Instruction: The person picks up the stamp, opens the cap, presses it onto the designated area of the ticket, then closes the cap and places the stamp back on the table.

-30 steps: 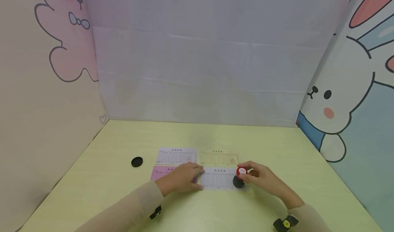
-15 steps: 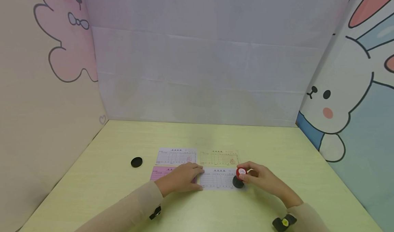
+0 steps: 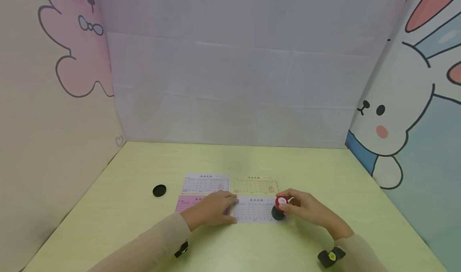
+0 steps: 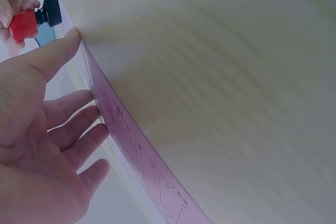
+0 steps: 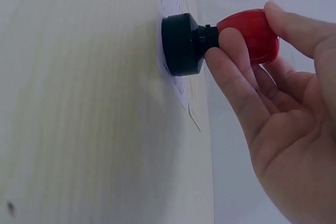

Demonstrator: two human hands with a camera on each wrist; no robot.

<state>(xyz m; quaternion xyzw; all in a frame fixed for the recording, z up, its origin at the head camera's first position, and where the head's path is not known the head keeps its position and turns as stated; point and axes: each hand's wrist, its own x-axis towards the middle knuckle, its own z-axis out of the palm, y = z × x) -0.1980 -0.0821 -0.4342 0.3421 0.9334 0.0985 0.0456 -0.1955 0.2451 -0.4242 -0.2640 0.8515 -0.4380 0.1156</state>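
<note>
My right hand (image 3: 306, 208) grips the red handle of a stamp (image 5: 247, 35) with thumb and fingers. The stamp's round black base (image 5: 180, 45) stands on the right end of the lower-right white form (image 3: 253, 210). My left hand (image 3: 210, 210) lies with spread, nearly straight fingers at the left edge of that form, and covers much of the pink form (image 3: 187, 202). In the left wrist view, its fingertips (image 4: 100, 132) touch the papers. Behind these lie another white form (image 3: 206, 184) and a yellow form (image 3: 255, 185), both with a red mark near the lower right corner.
A round black cap (image 3: 159, 190) lies on the pale wooden table (image 3: 119, 228), left of the forms. A white sheet (image 3: 230, 63) closes off the back, and panels with cartoon animals stand at both sides.
Both hands and the stamp hold their places on the forms. The head view has shifted very slightly.
</note>
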